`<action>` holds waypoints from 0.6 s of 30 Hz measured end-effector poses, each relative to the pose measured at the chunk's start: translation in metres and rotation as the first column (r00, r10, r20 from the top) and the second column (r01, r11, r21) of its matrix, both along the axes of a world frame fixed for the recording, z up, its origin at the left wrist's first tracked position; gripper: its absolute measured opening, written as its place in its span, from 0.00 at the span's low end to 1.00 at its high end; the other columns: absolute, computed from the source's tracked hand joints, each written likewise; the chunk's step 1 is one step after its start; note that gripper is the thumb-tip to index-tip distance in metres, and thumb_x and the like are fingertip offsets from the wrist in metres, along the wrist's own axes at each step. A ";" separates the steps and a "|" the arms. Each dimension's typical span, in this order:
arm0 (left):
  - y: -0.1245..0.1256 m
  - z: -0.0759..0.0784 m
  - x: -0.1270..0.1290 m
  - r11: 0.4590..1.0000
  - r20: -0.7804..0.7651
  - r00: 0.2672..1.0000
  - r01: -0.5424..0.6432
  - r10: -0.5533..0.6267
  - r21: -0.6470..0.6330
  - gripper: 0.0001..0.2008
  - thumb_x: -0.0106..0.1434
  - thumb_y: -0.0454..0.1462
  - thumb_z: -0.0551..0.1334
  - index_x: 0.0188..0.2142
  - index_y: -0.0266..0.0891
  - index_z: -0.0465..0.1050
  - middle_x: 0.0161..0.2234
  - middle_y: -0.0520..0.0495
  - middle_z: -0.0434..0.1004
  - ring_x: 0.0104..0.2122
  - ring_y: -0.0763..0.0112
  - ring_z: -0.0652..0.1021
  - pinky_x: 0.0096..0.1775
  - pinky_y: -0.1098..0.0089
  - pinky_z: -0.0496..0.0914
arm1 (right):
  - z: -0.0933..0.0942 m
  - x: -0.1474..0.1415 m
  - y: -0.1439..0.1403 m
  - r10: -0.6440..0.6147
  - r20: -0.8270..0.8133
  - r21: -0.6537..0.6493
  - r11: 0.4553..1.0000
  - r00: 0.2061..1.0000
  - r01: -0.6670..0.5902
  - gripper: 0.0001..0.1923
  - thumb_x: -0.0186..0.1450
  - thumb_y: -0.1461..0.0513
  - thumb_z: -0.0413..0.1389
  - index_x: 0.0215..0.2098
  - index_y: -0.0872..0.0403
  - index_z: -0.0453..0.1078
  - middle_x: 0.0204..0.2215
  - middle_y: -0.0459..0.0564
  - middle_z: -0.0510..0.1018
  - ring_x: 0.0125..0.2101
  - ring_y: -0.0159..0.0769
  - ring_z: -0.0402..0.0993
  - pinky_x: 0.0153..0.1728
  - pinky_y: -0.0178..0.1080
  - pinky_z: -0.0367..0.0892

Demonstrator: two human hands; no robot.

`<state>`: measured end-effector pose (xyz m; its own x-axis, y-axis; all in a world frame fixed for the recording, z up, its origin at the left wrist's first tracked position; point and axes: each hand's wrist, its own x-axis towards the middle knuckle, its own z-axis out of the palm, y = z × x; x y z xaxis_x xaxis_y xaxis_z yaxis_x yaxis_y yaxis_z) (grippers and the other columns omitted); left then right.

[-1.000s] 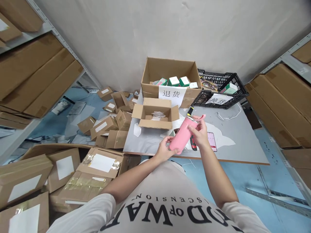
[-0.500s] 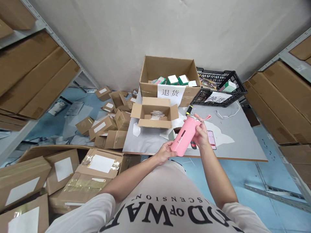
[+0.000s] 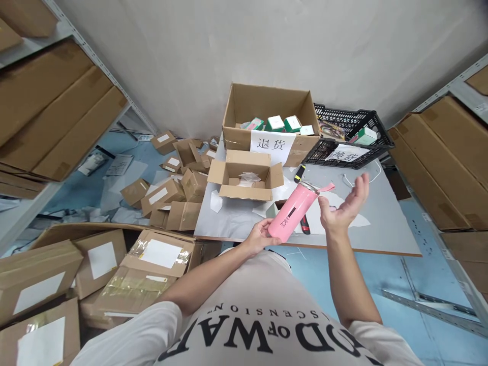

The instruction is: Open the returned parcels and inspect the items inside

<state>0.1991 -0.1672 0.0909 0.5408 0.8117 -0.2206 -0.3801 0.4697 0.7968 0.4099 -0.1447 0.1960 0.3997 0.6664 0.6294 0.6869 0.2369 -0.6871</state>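
Observation:
A pink bottle [image 3: 293, 212] with a metal rim and a pink strap loop is tilted over the table's front edge, its top leaning away to the right. My left hand [image 3: 262, 237] grips it near the base. To the right of the bottle, my right hand [image 3: 345, 207] is raised with fingers stretched out and nothing in it. Behind the bottle lie a yellow-and-black tool [image 3: 299, 173] and a red-and-black tool [image 3: 305, 224], both partly covered. The phone under my right hand is mostly hidden.
An open small carton [image 3: 246, 192] stands before a large labelled carton [image 3: 236, 137] holding several green-and-white boxes. Beside it is a black crate [image 3: 353, 158]. Sealed parcels [image 3: 152, 254] fill a big box at left; opened cartons [image 3: 163, 195] litter the floor. Shelves flank both sides.
My right hand has let go of the bottle and moved right, fingers opening. My left hand still holds the bottle in nearly the same place. The view has shifted slightly.

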 end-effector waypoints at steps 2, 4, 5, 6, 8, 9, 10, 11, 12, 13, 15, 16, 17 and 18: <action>0.000 -0.001 0.000 1.000 -0.001 1.000 -0.010 0.010 0.003 0.36 0.34 0.39 0.77 0.44 0.37 0.70 0.42 0.43 0.75 0.42 0.63 0.75 0.44 0.66 0.68 | 0.011 0.004 -0.003 0.048 0.162 -0.110 0.993 0.986 -0.030 0.41 0.52 0.46 0.62 0.61 0.48 0.58 0.64 0.56 0.53 0.64 0.58 0.46 0.57 0.65 0.46; -0.001 -0.003 0.001 1.000 -0.007 1.000 -0.013 0.014 0.018 0.35 0.35 0.39 0.77 0.44 0.37 0.70 0.43 0.42 0.75 0.42 0.63 0.75 0.44 0.66 0.68 | 0.015 0.005 -0.004 0.155 0.187 -0.234 0.966 0.970 -0.109 0.35 0.54 0.48 0.61 0.57 0.47 0.63 0.60 0.55 0.62 0.61 0.55 0.54 0.58 0.63 0.48; -0.001 -0.003 0.001 0.999 -0.014 1.000 -0.012 0.012 0.032 0.35 0.35 0.39 0.77 0.45 0.37 0.70 0.44 0.42 0.75 0.42 0.63 0.75 0.45 0.66 0.68 | 0.013 0.006 -0.004 0.197 0.160 -0.280 0.949 0.967 -0.147 0.32 0.55 0.49 0.61 0.56 0.47 0.65 0.58 0.55 0.66 0.60 0.54 0.57 0.58 0.61 0.50; 0.000 -0.003 0.002 0.999 -0.024 1.000 -0.012 0.013 0.050 0.35 0.36 0.39 0.77 0.45 0.37 0.70 0.44 0.42 0.74 0.43 0.62 0.75 0.45 0.65 0.68 | 0.010 0.005 -0.004 0.227 0.111 -0.316 0.931 0.968 -0.183 0.30 0.56 0.49 0.61 0.55 0.48 0.66 0.56 0.55 0.69 0.58 0.52 0.61 0.58 0.59 0.53; 0.004 -0.001 0.004 0.994 -0.063 0.997 -0.029 0.036 0.108 0.37 0.36 0.38 0.77 0.47 0.38 0.69 0.46 0.40 0.74 0.45 0.60 0.75 0.46 0.63 0.68 | 0.001 0.002 -0.003 0.264 -0.055 -0.350 0.898 0.963 -0.266 0.31 0.57 0.50 0.60 0.57 0.50 0.64 0.52 0.56 0.72 0.52 0.50 0.68 0.54 0.56 0.61; 0.007 0.001 0.007 0.988 -0.090 0.994 -0.050 0.064 0.149 0.37 0.37 0.37 0.76 0.48 0.38 0.68 0.47 0.40 0.73 0.46 0.59 0.74 0.47 0.62 0.68 | -0.003 0.000 -0.002 0.277 -0.155 -0.343 0.885 0.948 -0.314 0.34 0.57 0.51 0.61 0.60 0.50 0.61 0.52 0.57 0.72 0.50 0.48 0.70 0.52 0.54 0.65; 0.011 0.004 0.009 0.978 -0.120 0.988 -0.075 0.100 0.196 0.38 0.37 0.37 0.76 0.49 0.39 0.68 0.49 0.40 0.72 0.47 0.58 0.74 0.48 0.62 0.68 | -0.005 -0.002 -0.001 0.289 -0.248 -0.318 0.877 0.925 -0.360 0.38 0.56 0.51 0.62 0.62 0.49 0.58 0.52 0.57 0.72 0.48 0.47 0.72 0.48 0.52 0.68; 0.016 0.008 0.012 0.965 -0.150 0.979 -0.096 0.136 0.244 0.39 0.37 0.36 0.76 0.50 0.39 0.67 0.50 0.39 0.72 0.49 0.58 0.73 0.50 0.61 0.67 | -0.006 -0.004 0.000 0.302 -0.319 -0.282 0.875 0.898 -0.394 0.41 0.55 0.51 0.63 0.63 0.49 0.55 0.52 0.57 0.72 0.47 0.46 0.72 0.45 0.50 0.71; 0.021 0.013 0.014 0.950 -0.177 0.970 -0.109 0.166 0.291 0.39 0.38 0.36 0.76 0.51 0.39 0.67 0.51 0.39 0.71 0.50 0.57 0.73 0.51 0.60 0.66 | -0.005 -0.005 0.001 0.313 -0.357 -0.238 0.881 0.880 -0.409 0.43 0.53 0.52 0.64 0.63 0.48 0.55 0.53 0.56 0.71 0.47 0.46 0.72 0.43 0.48 0.72; 0.027 0.017 0.015 0.936 -0.202 0.961 -0.112 0.187 0.334 0.40 0.37 0.36 0.76 0.52 0.40 0.68 0.52 0.39 0.70 0.52 0.56 0.72 0.53 0.59 0.64 | -0.001 -0.005 0.001 0.318 -0.361 -0.192 0.895 0.877 -0.403 0.42 0.51 0.53 0.66 0.61 0.48 0.58 0.53 0.56 0.71 0.48 0.47 0.71 0.43 0.47 0.72; 0.036 0.024 0.014 0.910 -0.239 0.947 -0.106 0.215 0.401 0.42 0.35 0.35 0.76 0.52 0.42 0.68 0.53 0.41 0.70 0.54 0.54 0.70 0.57 0.57 0.61 | 0.008 0.000 0.001 0.302 -0.299 -0.096 0.934 0.905 -0.344 0.38 0.48 0.55 0.68 0.56 0.49 0.64 0.51 0.56 0.71 0.50 0.48 0.69 0.46 0.48 0.71; 0.039 0.026 0.011 0.898 -0.255 0.939 -0.105 0.231 0.428 0.43 0.35 0.36 0.77 0.53 0.43 0.68 0.53 0.41 0.70 0.55 0.53 0.69 0.58 0.56 0.59 | 0.013 0.005 -0.001 0.276 -0.254 -0.041 0.954 0.927 -0.296 0.36 0.47 0.56 0.68 0.54 0.50 0.66 0.51 0.55 0.72 0.51 0.49 0.69 0.48 0.49 0.69; 0.042 0.026 0.007 0.886 -0.271 0.928 -0.112 0.255 0.451 0.43 0.35 0.36 0.77 0.53 0.43 0.68 0.52 0.41 0.71 0.54 0.53 0.69 0.58 0.56 0.58 | 0.017 0.011 -0.003 0.237 -0.209 0.014 0.971 0.949 -0.239 0.35 0.47 0.57 0.68 0.52 0.50 0.67 0.50 0.55 0.72 0.51 0.49 0.68 0.50 0.51 0.67; 0.044 0.025 0.003 0.874 -0.293 0.914 -0.117 0.280 0.471 0.41 0.37 0.37 0.76 0.53 0.44 0.69 0.51 0.42 0.72 0.54 0.53 0.69 0.58 0.56 0.58 | 0.020 0.017 -0.006 0.185 -0.172 0.066 0.982 0.968 -0.176 0.35 0.47 0.57 0.68 0.52 0.51 0.67 0.49 0.55 0.72 0.51 0.49 0.68 0.52 0.53 0.65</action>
